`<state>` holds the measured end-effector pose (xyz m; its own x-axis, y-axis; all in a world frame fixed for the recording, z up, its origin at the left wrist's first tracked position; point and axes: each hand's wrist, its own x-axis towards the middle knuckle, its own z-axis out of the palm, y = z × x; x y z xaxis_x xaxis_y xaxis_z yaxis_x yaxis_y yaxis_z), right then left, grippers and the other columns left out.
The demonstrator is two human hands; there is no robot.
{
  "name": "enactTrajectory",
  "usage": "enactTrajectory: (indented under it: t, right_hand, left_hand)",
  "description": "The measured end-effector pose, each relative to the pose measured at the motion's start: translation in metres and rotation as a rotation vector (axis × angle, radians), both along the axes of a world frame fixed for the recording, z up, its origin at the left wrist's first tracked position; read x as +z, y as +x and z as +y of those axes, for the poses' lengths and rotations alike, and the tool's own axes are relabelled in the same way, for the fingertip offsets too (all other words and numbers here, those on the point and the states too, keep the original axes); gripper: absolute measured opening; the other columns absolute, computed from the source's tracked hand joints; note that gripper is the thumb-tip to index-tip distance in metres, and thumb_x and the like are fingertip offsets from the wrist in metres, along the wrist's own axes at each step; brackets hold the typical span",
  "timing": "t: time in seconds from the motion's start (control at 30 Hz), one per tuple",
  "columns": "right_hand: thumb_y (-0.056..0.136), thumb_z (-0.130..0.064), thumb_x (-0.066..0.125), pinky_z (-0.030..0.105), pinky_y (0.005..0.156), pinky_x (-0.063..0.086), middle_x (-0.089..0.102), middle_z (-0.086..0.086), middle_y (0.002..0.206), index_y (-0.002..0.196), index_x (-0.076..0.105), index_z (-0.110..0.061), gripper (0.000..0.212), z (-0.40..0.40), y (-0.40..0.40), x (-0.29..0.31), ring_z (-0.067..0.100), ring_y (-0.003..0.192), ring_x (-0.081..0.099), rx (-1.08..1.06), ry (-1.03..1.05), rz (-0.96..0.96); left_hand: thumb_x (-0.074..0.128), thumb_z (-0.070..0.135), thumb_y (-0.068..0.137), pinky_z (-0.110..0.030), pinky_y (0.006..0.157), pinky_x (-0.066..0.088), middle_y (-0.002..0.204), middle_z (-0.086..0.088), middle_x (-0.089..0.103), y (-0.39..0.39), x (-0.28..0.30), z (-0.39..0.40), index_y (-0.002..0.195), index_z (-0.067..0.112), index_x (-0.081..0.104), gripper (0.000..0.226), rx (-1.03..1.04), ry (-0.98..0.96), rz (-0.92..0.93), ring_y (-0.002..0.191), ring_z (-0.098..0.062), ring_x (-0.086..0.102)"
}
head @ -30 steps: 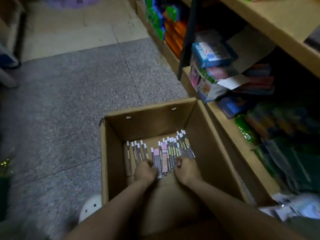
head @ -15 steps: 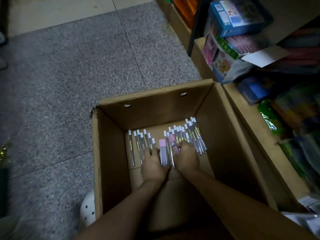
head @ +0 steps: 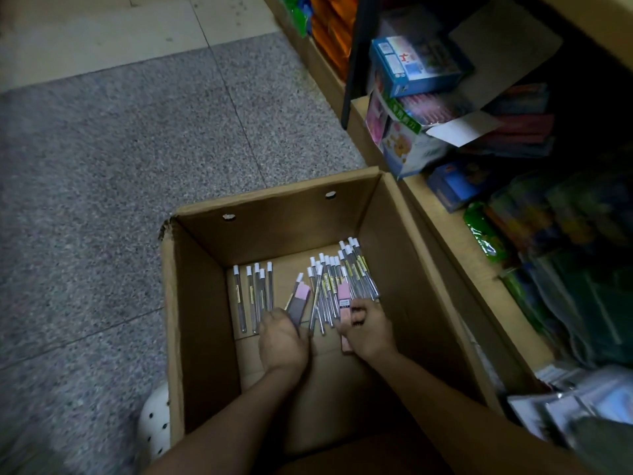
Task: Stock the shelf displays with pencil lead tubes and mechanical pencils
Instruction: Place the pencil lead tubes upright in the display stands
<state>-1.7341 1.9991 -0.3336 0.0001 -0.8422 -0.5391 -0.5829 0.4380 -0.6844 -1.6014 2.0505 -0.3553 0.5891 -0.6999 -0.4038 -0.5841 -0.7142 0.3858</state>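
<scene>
An open cardboard box stands on the floor, with several clear lead tubes with white caps lying on its bottom. A denser pile of tubes lies further right. My left hand reaches into the box and grips a flat pink-topped lead case together with a tube or two. My right hand holds a second pink case at the near edge of the right pile. Both forearms come in from the bottom of the view.
Wooden shelves run along the right, packed with boxes and green packets. Grey speckled floor spreads to the left. A white perforated stool peeks out beside the box's near left corner.
My hands have drawn apart, each taking a pink case with it; the two cases lay side by side before. The camera has tilted further down toward the box.
</scene>
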Motion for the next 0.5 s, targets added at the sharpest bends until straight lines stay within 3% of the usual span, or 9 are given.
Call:
enactTrajectory:
  t: [0.1,0.2,0.27,0.33,0.43,0.5]
  right_hand:
    - [0.078,-0.002,0.078,-0.002,0.049,0.036,0.053,-0.021,0.079,0.141,0.045,-0.016,0.073,0.003,-0.004,0.005,-0.010,0.067,0.050,0.031,0.026,-0.068]
    - [0.080,0.005,0.073,0.002,0.056,0.044,0.063,-0.011,0.096,0.152,0.024,-0.028,0.094,0.000,-0.004,0.025,-0.008,0.073,0.059,0.106,0.047,-0.177]
    - [0.081,0.011,0.069,0.009,0.056,0.051,0.066,-0.003,0.102,0.151,0.024,-0.031,0.094,-0.007,-0.002,0.048,-0.004,0.070,0.065,0.113,0.040,-0.263]
    - [0.079,0.015,0.067,0.017,0.052,0.054,0.068,-0.002,0.087,0.147,0.029,-0.027,0.088,-0.015,-0.002,0.077,-0.001,0.062,0.066,0.119,-0.029,-0.322]
    - [0.076,0.013,0.072,0.026,0.050,0.055,0.061,0.000,0.072,0.136,0.032,-0.019,0.079,-0.025,-0.008,0.130,0.001,0.052,0.061,0.134,-0.206,-0.300]
    - [0.074,0.007,0.077,0.027,0.052,0.056,0.063,0.000,0.073,0.130,0.033,-0.018,0.075,-0.029,-0.017,0.169,0.002,0.053,0.063,0.142,-0.317,-0.262]
  left_hand:
    - [0.061,0.023,0.092,-0.039,0.094,0.049,0.116,-0.012,0.057,0.003,0.007,-0.005,0.114,0.007,0.054,0.028,0.105,-0.041,0.212,0.108,-0.026,0.055]
    - [0.050,0.011,0.098,-0.039,0.094,0.050,0.113,-0.015,0.062,0.005,0.031,-0.010,0.122,0.004,0.054,0.025,0.279,-0.100,0.561,0.101,-0.026,0.060]
    - [0.041,0.011,0.102,-0.038,0.084,0.051,0.094,-0.013,0.061,0.008,0.053,-0.014,0.121,0.002,0.055,0.025,0.416,-0.158,0.937,0.082,-0.022,0.058]
    - [0.035,0.013,0.104,-0.028,0.070,0.049,0.081,-0.009,0.056,0.011,0.081,-0.020,0.114,0.003,0.058,0.027,0.453,-0.203,1.171,0.071,-0.016,0.053]
    - [0.031,0.007,0.099,-0.020,0.052,0.039,0.066,-0.005,0.050,0.010,0.133,-0.037,0.090,0.006,0.057,0.027,0.351,-0.285,1.249,0.058,-0.012,0.046]
    - [0.037,0.011,0.098,-0.022,0.045,0.037,0.061,-0.006,0.050,0.006,0.169,-0.048,0.086,0.007,0.058,0.024,0.226,-0.347,1.261,0.051,-0.013,0.046]
